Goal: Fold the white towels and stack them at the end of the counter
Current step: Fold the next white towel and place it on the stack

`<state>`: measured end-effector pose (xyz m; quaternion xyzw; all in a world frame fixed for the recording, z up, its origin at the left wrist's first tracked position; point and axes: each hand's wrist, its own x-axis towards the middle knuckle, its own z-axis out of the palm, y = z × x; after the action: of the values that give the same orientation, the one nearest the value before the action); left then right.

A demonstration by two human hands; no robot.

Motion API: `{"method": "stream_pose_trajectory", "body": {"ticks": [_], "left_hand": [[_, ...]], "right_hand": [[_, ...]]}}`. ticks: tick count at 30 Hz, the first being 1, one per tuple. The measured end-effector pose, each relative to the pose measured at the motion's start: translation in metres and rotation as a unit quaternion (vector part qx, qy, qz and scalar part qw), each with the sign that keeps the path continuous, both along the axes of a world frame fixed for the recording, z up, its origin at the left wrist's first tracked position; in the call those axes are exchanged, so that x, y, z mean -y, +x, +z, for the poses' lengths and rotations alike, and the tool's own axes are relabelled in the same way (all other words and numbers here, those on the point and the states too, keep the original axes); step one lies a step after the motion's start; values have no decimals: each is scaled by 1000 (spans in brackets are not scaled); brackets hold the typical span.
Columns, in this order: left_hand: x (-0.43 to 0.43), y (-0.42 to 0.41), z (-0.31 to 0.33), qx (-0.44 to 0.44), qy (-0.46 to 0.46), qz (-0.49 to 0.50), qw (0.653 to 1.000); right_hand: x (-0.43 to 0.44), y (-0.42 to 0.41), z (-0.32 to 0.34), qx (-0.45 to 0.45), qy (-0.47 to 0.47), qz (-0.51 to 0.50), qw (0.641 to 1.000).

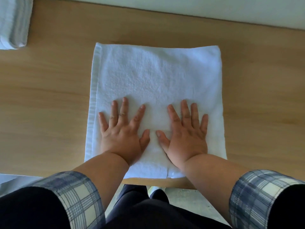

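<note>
A white towel (155,76) lies flat on the wooden counter (49,96), folded into a rough square that reaches the counter's near edge. My left hand (123,131) and my right hand (186,131) rest palm down on its near half, side by side, fingers spread, thumbs almost touching. Neither hand grips anything. A stack of folded white towels (14,22) sits at the far left end of the counter, partly cut off by the frame.
A pale wall (214,7) runs along the counter's far edge. More white cloth (9,179) shows at the lower left, below the counter's edge. Bare wood lies left and right of the towel. My dark clothes and plaid cuffs fill the bottom.
</note>
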<state>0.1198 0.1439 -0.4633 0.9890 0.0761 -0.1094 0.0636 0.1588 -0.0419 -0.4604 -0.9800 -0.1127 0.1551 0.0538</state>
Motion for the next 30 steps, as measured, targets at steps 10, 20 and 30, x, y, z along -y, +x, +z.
{"method": "stream_pose_trajectory", "body": {"ticks": [10, 20, 30], "left_hand": [[0, 1, 0, 9, 2, 3, 1000], [0, 0, -1, 14, 9, 3, 1000], [1, 0, 3, 7, 19, 2, 1000]], "right_hand": [[1, 0, 3, -18, 6, 7, 1000], [-2, 9, 6, -51, 40, 17, 998], [-54, 120, 2, -5, 17, 58, 998]]}}
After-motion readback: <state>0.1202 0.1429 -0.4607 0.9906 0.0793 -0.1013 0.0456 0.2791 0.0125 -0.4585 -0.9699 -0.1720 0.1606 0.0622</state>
